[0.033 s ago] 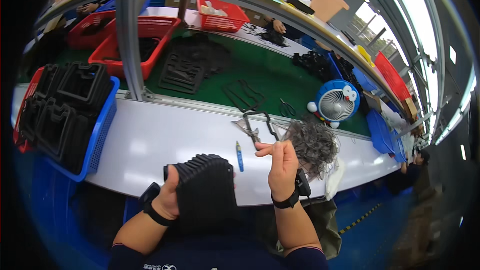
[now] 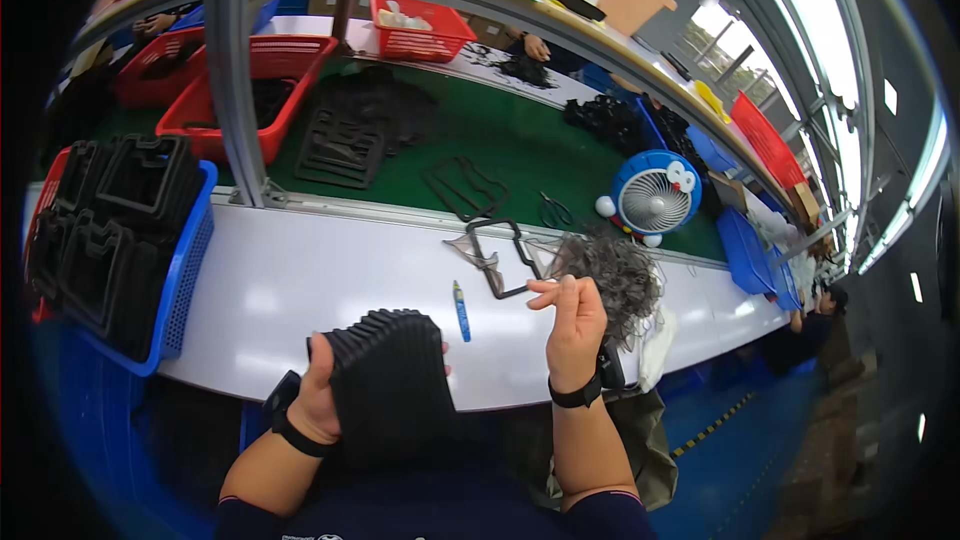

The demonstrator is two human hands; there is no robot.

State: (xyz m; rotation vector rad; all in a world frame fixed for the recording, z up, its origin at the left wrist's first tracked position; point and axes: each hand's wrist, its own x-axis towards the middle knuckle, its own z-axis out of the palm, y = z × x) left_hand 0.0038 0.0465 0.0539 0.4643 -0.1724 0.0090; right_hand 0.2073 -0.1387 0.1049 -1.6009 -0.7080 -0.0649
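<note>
In my left hand (image 2: 318,395) is a thick stack of thin black ribbed pieces (image 2: 395,380), held upright against my body near the table's front edge. My thumb rests on its left side, and fingertips show at its right side. My right hand (image 2: 575,330) is raised over the table with thumb and fingers pinched together; whatever may be between them is too small to make out. Just beyond those fingers lies a black frame-shaped gasket (image 2: 505,260) with thin scraps around it. A blue pen-like tool (image 2: 462,312) lies between the stack and my right hand.
A pile of dark stringy scraps (image 2: 615,280) sits right of the gasket, near a blue fan (image 2: 655,195). Scissors (image 2: 555,210) lie on the green surface (image 2: 390,180). At left, a blue basket (image 2: 190,280) holds black frames. A metal post (image 2: 232,80) rises before red baskets (image 2: 290,90).
The whole view has shifted slightly, so the table things appear farther left. My right hand has moved a little to the right over the table. My left hand keeps its hold on the stack.
</note>
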